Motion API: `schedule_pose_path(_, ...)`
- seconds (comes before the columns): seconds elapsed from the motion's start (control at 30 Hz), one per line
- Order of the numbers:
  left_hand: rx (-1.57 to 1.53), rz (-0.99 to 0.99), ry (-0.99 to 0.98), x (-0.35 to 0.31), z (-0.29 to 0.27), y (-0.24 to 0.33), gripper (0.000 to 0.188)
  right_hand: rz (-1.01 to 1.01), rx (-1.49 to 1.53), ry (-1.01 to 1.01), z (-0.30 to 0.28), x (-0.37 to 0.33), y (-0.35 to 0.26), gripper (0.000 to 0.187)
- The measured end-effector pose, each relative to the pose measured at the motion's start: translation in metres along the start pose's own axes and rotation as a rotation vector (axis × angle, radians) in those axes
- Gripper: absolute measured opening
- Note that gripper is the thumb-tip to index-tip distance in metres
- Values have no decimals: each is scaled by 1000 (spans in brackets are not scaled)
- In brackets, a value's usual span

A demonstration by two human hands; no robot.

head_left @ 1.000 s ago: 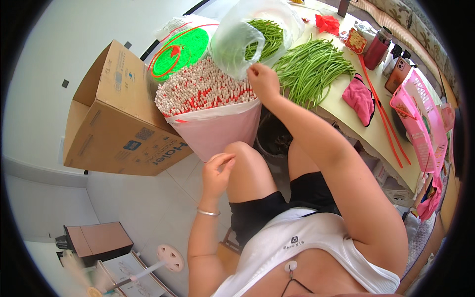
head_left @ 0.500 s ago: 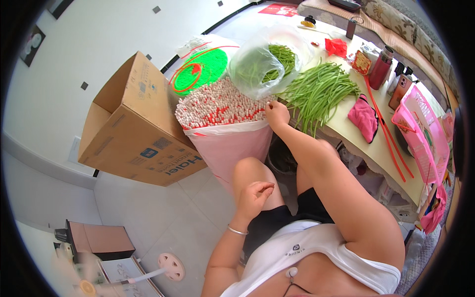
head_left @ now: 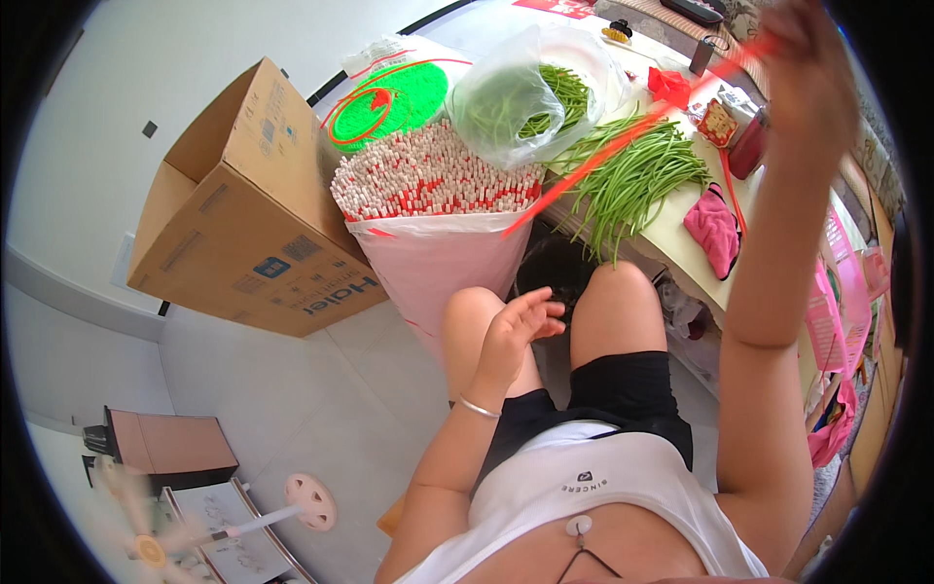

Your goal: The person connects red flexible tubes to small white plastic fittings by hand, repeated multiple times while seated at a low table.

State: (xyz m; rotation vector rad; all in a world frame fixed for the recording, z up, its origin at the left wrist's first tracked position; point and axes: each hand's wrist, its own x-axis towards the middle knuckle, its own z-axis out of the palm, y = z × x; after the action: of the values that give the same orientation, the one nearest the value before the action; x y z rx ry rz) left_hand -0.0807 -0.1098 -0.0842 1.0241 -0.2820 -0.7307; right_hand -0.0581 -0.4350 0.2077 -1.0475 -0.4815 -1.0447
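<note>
My right hand (head_left: 806, 83) is raised high over the right side of the table, blurred by motion. Closed on one end of a long, thin red stick (head_left: 623, 138), it holds it so that the stick slants down leftward across the green vegetable stems (head_left: 647, 167). The stick's lower end is beside the rim of a pink-and-white sack (head_left: 443, 268). Packed upright in that sack are many thin sticks (head_left: 428, 185) with white ends and red parts. My left hand (head_left: 520, 336) hovers above my lap between the knees, its fingers loosely extended and holding nothing.
An open cardboard box (head_left: 248, 224) stands left of the sack. Behind the sack are a bright green mesh-like roll (head_left: 413, 97) and a clear plastic bag (head_left: 496, 107) with green stems. A pink cloth (head_left: 713, 231) and a pink basket (head_left: 837, 302) sit at the right.
My right hand has swung from the sack's right edge up to the upper right, bringing a red stick with it. My left hand's fingers have spread, and it has shifted slightly right and up.
</note>
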Motion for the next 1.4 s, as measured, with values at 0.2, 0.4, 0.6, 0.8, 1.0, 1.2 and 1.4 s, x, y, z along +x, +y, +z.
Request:
schedule_pose_path(0.2, -508, 203, -2, 25, 8, -1, 64, 138, 418, 184, -203, -57, -86, 28)
schedule_pose_path(0.4, -564, 389, 115, 17, -7, 11, 48, 175, 394, 764, -340, -219, -48, 25)
schedule_pose_path(0.6, -649, 548, -101, 17, -20, 17, 39, 198, 780, 1052, -287, -256, -10, 27)
schedule_pose_path(0.8, -949, 671, -237, -4, -19, 81, 21, 373, 1044, 461, -175, -227, 0, 11)
schedule_pose_path(1.0, 31, 539, -930, -32, -5, 127, 17, 346, 373, -321, -96, -218, -48, 31)
schedule_pose_path(1.2, 958, 280, -406, -78, 44, 97, 10, 524, -554, -1140, -12, -244, -47, 12)
schedule_pose_path(1.4, 1019, 315, -206, -73, 45, 56, 6, 495, -810, -1248, -3, -282, -30, 9)
